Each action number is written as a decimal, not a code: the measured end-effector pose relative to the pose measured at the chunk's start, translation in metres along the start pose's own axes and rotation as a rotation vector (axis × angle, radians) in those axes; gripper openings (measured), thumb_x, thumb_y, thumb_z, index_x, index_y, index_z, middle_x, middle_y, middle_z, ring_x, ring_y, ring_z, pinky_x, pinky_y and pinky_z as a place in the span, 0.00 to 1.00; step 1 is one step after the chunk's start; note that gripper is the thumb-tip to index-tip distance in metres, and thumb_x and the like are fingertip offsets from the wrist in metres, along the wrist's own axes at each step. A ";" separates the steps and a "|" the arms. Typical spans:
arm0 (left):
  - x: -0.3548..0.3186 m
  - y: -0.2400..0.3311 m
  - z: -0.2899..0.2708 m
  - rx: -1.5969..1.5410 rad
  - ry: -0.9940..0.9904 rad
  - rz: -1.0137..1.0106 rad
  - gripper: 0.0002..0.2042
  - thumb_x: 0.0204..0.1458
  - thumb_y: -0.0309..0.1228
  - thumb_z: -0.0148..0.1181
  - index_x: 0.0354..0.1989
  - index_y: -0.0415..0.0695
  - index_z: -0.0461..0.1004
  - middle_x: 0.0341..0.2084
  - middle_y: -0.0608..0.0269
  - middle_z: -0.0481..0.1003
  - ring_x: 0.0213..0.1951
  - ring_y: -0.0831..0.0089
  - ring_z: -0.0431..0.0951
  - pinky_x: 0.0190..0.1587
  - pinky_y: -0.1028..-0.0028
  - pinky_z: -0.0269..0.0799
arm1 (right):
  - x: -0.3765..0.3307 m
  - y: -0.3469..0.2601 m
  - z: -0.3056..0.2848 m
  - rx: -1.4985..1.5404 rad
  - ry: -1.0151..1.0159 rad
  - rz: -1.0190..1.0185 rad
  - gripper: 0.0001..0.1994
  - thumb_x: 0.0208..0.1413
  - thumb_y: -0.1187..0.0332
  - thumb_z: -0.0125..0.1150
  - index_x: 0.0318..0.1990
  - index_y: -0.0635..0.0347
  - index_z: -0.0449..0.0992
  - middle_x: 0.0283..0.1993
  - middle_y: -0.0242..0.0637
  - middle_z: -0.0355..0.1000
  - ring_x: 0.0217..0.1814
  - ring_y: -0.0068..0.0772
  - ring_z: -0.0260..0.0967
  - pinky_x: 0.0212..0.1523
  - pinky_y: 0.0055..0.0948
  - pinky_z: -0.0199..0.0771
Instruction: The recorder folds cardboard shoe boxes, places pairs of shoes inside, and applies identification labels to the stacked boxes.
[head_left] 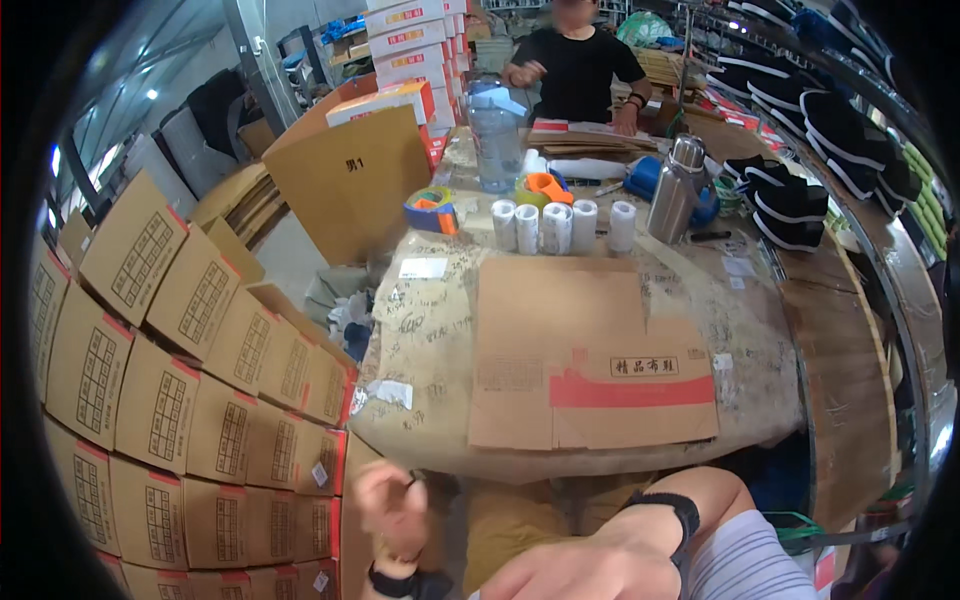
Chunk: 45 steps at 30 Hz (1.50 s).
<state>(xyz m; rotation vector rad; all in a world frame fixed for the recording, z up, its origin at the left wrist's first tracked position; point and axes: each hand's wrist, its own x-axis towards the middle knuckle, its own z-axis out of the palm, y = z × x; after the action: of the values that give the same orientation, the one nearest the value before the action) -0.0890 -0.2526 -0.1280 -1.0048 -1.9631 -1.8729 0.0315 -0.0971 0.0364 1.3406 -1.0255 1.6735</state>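
Note:
A flat, folded cardboard box [560,310] with a red band and dark printing lies on the paper-covered table [430,330] in front of me. My left hand [392,505] hangs just off the table's near edge, beside the stacked shoe boxes [218,430]. Motion blurs its fingers, so I cannot see whether it holds anything. Low in the view, my right hand [570,575] reaches across my lap, its back upward. The picture's lower edge cuts off its fingers. Neither hand touches the flat box.
Across the table stand several white label rolls [557,228], tape dispensers [432,212], a steel flask [678,190] and a water jug [497,145]. Black shoes [790,212] line the right side. Another person [580,70] stands at the far end beside stacked cardboard [590,140].

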 end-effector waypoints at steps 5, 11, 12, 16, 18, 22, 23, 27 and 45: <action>0.025 -0.061 0.075 0.056 -0.326 -0.139 0.21 0.44 0.24 0.62 0.49 0.39 0.66 0.45 0.53 0.66 0.44 0.63 0.69 0.49 0.68 0.66 | -0.004 -0.007 -0.018 0.110 0.042 0.016 0.08 0.57 0.71 0.57 0.42 0.55 0.79 0.41 0.49 0.71 0.35 0.39 0.71 0.32 0.31 0.69; 0.020 -0.092 0.106 0.267 -0.405 -0.116 0.23 0.45 0.28 0.61 0.52 0.38 0.67 0.52 0.50 0.67 0.52 0.57 0.70 0.54 0.64 0.69 | -0.003 -0.005 -0.048 0.120 0.159 -0.050 0.08 0.58 0.70 0.54 0.41 0.57 0.80 0.44 0.50 0.69 0.39 0.43 0.70 0.37 0.34 0.71; 0.020 -0.095 0.107 0.177 -0.381 -0.160 0.22 0.45 0.28 0.61 0.51 0.37 0.68 0.52 0.49 0.67 0.53 0.59 0.70 0.53 0.66 0.69 | -0.004 -0.006 -0.055 0.122 0.132 -0.017 0.09 0.59 0.70 0.54 0.41 0.58 0.80 0.44 0.51 0.69 0.40 0.44 0.70 0.38 0.35 0.71; 0.024 -0.099 0.110 0.087 -0.395 -0.175 0.22 0.44 0.28 0.64 0.50 0.37 0.68 0.51 0.50 0.69 0.51 0.59 0.72 0.52 0.67 0.71 | 0.003 0.006 -0.067 0.083 0.150 -0.072 0.10 0.60 0.67 0.53 0.40 0.59 0.80 0.44 0.51 0.69 0.41 0.45 0.70 0.40 0.37 0.71; 0.022 -0.103 0.108 -0.031 -0.330 -0.269 0.21 0.45 0.27 0.64 0.49 0.35 0.70 0.50 0.50 0.70 0.50 0.62 0.73 0.51 0.70 0.72 | 0.006 0.017 -0.088 0.107 0.063 -0.076 0.11 0.60 0.65 0.53 0.40 0.58 0.80 0.45 0.50 0.69 0.43 0.44 0.71 0.42 0.40 0.71; 0.003 -0.135 0.108 -0.326 -0.203 -0.598 0.16 0.49 0.23 0.60 0.47 0.35 0.71 0.48 0.53 0.72 0.51 0.67 0.73 0.52 0.70 0.71 | -0.017 0.017 -0.148 -0.321 -0.187 0.462 0.08 0.56 0.66 0.55 0.38 0.60 0.76 0.45 0.43 0.68 0.43 0.45 0.65 0.43 0.39 0.65; 0.011 -0.125 0.113 -0.332 -0.199 -0.599 0.16 0.49 0.23 0.60 0.47 0.35 0.71 0.48 0.53 0.72 0.51 0.67 0.73 0.52 0.70 0.71 | -0.019 0.025 -0.167 -0.499 -0.207 0.536 0.11 0.56 0.65 0.56 0.40 0.62 0.77 0.46 0.45 0.67 0.45 0.48 0.65 0.44 0.41 0.66; 0.015 -0.113 0.108 -0.069 -0.218 -0.371 0.11 0.47 0.18 0.58 0.41 0.34 0.73 0.44 0.53 0.74 0.45 0.68 0.77 0.46 0.73 0.75 | -0.060 0.083 -0.275 -1.518 -0.067 0.644 0.13 0.41 0.68 0.64 0.38 0.49 0.77 0.53 0.42 0.64 0.58 0.47 0.57 0.54 0.46 0.53; 0.016 -0.112 0.121 0.097 -0.176 -0.544 0.09 0.47 0.21 0.58 0.37 0.38 0.74 0.44 0.57 0.71 0.44 0.70 0.74 0.45 0.72 0.75 | -0.076 0.098 -0.366 -1.615 0.302 0.201 0.04 0.43 0.73 0.66 0.27 0.52 0.76 0.62 0.49 0.62 0.67 0.51 0.51 0.61 0.44 0.52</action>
<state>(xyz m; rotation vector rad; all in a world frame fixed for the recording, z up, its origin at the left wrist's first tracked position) -0.1373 -0.1256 -0.2231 -0.6679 -2.6085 -1.9644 -0.1846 0.1924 -0.0993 -0.0858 -1.6915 0.5925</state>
